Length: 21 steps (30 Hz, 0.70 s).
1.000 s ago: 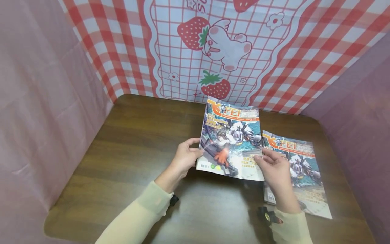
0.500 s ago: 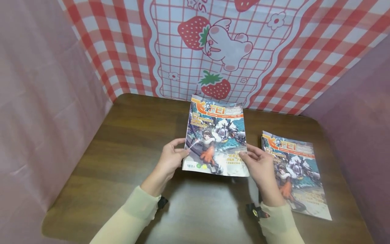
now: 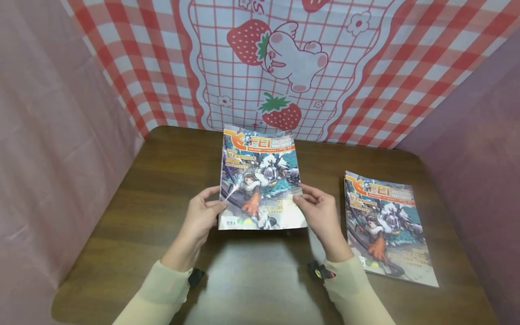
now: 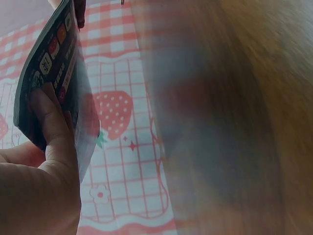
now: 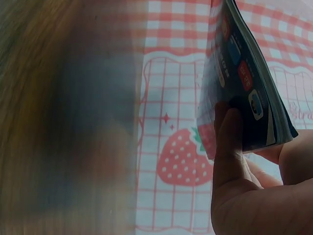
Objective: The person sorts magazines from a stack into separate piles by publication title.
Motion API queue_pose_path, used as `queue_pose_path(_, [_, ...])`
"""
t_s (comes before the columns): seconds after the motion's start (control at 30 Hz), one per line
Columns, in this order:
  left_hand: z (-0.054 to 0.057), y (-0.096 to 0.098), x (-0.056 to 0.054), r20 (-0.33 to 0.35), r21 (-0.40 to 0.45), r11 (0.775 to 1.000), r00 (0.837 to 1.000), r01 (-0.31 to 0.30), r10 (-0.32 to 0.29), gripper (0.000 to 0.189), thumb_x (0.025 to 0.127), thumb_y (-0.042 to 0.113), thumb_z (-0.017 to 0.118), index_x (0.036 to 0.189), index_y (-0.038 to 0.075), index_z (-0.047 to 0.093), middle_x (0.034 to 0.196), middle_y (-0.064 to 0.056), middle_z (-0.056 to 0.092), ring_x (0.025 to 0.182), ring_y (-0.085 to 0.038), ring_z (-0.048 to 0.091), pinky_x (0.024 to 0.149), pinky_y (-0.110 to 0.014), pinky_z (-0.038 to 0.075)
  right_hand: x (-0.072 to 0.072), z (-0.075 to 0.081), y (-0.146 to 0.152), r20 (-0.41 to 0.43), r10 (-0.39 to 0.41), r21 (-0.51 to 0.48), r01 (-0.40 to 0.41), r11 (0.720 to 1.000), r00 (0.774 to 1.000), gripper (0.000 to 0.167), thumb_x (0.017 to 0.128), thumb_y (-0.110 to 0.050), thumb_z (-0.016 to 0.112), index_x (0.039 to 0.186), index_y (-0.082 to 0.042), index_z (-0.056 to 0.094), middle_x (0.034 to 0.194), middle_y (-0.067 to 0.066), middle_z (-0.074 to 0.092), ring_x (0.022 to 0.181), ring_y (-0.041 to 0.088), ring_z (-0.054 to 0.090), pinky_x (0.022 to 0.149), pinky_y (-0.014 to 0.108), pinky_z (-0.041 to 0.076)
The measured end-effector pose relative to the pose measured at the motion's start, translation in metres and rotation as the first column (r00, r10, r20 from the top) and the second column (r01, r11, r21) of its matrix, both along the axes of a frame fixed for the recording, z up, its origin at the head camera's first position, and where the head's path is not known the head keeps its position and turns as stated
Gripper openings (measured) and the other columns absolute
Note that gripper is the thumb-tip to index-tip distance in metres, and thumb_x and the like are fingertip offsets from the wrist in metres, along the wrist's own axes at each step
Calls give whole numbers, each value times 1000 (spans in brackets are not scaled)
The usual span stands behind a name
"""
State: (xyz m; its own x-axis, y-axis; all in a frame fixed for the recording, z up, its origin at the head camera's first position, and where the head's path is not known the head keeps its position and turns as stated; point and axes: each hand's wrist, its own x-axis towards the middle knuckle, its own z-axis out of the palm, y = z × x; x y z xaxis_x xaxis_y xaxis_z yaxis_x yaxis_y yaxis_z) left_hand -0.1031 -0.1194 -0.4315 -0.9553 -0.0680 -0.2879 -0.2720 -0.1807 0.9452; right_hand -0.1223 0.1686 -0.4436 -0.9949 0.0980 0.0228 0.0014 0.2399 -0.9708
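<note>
Through the head camera I get two long sleeves in a pale cream that leans faintly yellow-green. The left sleeve (image 3: pixel 152 298) is plain, softly creased cloth with a broad, slightly darker cuff (image 3: pixel 166 280) ending at the wrist. The right sleeve (image 3: pixel 357 291) matches in colour, and its inner edge looks uneven to me. A small black block (image 3: pixel 196 277) juts from the left wrist; on the right I make out a black fitting (image 3: pixel 313 269) with a yellowish spot and a reddish patch, details too small to read. Left hand (image 3: pixel 197 220) and right hand (image 3: pixel 325 215) are bare.
</note>
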Motion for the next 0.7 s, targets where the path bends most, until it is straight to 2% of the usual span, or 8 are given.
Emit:
queue_pose_path(0.5, [2, -36, 11, 24, -11, 998, 998, -60, 60, 52, 95, -11, 57, 146, -5, 46, 103, -25, 72, 71, -18, 71, 62, -33, 60, -14, 1, -39, 12, 82, -50, -81, 995, 997, 36, 93, -8, 76, 126, 1, 69, 94, 13, 75, 90, 23, 72, 79, 28, 57])
queue_pose_path(0.7, [-1, -51, 18, 55, -8, 996, 994, -91, 91, 53, 97, -10, 56, 148, -3, 43, 100, -19, 73, 76, -19, 72, 67, -36, 61, -20, -2, -58, -10, 131, -52, -131, 990, 991, 34, 92, -5, 75, 125, 4, 69, 92, 14, 75, 89, 24, 72, 78, 29, 57])
